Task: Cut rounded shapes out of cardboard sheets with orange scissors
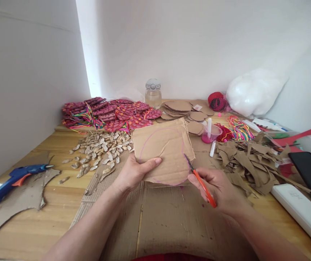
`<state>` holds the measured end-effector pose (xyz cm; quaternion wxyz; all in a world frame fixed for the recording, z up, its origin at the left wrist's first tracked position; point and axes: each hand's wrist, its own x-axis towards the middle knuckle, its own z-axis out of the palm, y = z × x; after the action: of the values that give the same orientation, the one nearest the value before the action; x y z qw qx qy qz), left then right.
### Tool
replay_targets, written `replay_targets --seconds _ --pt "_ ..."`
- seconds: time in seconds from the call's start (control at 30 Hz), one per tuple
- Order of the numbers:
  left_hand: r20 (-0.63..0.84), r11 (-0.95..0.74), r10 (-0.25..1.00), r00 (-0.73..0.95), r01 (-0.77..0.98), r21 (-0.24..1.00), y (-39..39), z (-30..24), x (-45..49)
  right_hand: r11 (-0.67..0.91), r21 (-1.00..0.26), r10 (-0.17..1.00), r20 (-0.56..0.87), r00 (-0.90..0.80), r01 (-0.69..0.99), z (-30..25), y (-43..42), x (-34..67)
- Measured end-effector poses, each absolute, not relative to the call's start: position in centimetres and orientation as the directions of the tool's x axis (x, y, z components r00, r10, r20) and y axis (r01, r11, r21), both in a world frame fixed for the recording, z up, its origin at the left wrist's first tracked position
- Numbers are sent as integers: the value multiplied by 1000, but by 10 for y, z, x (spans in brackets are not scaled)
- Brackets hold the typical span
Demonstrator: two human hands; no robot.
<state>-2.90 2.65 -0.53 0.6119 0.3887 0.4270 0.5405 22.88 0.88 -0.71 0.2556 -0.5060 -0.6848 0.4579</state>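
My left hand [137, 170] grips a piece of cardboard [162, 148] by its lower left side, thumb on top. A round purple outline is drawn on the cardboard, which is held up above the work surface. My right hand [212, 185] is closed around the orange handles of a pair of scissors [203, 186]. The dark blades lie at the right side of the cardboard, beside the purple line. Whether the blades are parted cannot be made out.
Peanut shells [103, 148] and decorated red pieces [128, 114] lie to the left, near a blue glue gun [14, 179]. Behind are cardboard discs [177, 106] and a jar [153, 95]. Cardboard scraps [249, 163], a phone [309, 177] and a white power bank [299, 206] lie at right.
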Motion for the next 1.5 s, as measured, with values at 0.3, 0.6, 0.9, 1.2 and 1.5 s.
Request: replay_targets --seconds 0.3,0.6,0.9,1.2,1.5 --pt "-98 117 992 75 -303 946 27 -8 -27 -18 -969 863 -140 -485 247 -8 11 227" --pt "-155 165 986 56 -315 935 28 -3 -25 -32 -957 851 -177 -495 288 -2 11 224" --pt "-124 141 990 73 -327 934 26 -3 -26 -53 -968 882 -161 -442 246 -12 8 224" --pt "-137 145 989 48 -341 929 27 0 -24 0 -924 899 -167 -405 382 -9 10 226" --pt "-128 134 991 40 -325 936 28 -1 -25 -15 -954 882 -155 -445 301 -9 11 225"
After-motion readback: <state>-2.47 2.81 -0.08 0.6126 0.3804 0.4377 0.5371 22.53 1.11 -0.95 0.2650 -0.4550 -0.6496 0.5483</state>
